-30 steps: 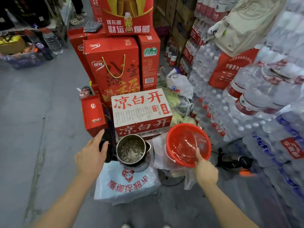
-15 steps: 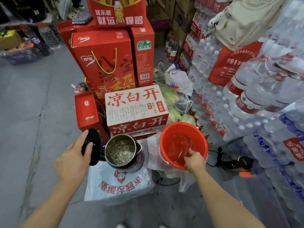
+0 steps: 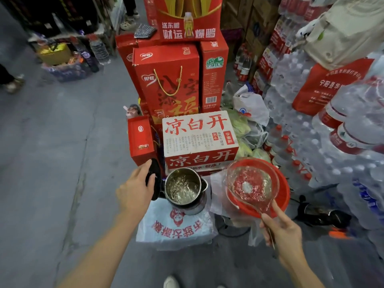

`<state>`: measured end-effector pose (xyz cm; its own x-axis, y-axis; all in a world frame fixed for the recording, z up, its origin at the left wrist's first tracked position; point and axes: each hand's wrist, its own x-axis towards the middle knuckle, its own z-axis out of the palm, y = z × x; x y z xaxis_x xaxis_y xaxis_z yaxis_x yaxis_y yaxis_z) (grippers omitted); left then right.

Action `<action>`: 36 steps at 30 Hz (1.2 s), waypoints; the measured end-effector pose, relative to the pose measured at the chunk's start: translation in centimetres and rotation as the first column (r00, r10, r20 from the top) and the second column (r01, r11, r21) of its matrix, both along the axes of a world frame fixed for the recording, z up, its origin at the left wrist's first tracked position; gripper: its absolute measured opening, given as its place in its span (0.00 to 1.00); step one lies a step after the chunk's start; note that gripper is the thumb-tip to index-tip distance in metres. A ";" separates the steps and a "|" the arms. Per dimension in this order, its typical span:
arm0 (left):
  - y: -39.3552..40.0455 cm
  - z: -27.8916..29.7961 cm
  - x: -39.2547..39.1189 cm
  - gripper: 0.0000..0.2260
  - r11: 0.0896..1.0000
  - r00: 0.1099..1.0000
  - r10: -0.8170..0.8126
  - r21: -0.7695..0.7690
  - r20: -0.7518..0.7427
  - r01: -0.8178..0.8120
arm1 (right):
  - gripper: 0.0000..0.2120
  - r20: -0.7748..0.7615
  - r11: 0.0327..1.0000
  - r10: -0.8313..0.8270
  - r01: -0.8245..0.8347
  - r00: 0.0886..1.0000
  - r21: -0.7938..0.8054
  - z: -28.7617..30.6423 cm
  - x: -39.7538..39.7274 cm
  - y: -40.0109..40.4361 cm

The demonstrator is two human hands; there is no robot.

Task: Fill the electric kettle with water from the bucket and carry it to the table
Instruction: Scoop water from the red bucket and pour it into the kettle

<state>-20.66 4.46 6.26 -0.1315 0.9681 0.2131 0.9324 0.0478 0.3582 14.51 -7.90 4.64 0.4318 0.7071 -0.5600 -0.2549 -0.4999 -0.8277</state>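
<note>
A steel electric kettle stands open on a white printed bag, with a little water rippling inside. My left hand holds its black flipped-back lid. To its right sits a red bucket with water. My right hand grips the handle of a clear plastic scoop, raised over the bucket's left side and full of water, close to the kettle's rim.
A white and red carton sits right behind the kettle, with tall red gift boxes stacked behind it. Shrink-wrapped water bottle packs wall the right side. A black cord and plug lie right of the bucket. Grey concrete floor spreads left.
My right hand dipped into the bucket and has now lifted the clear scoop out, full of water, toward the kettle. My left hand stays on the lid.
</note>
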 end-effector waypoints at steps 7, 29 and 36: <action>0.0 0.3 -0.8 0.12 0.998 0.999 -0.042 0.055 -0.035 0.044 | 0.34 0.094 0.990 0.109 -0.116 0.990 0.076 2.8 -6.5 0.5; 0.4 0.4 -3.1 0.12 0.984 0.985 -0.172 0.046 0.006 0.171 | 0.32 0.884 0.934 0.271 -0.328 0.380 -0.145 1.5 -13.5 3.0; 0.2 0.5 -3.6 0.13 0.980 0.981 -0.195 0.037 0.011 0.195 | 0.33 0.967 0.910 0.148 -0.411 0.208 -0.051 1.7 -13.8 3.2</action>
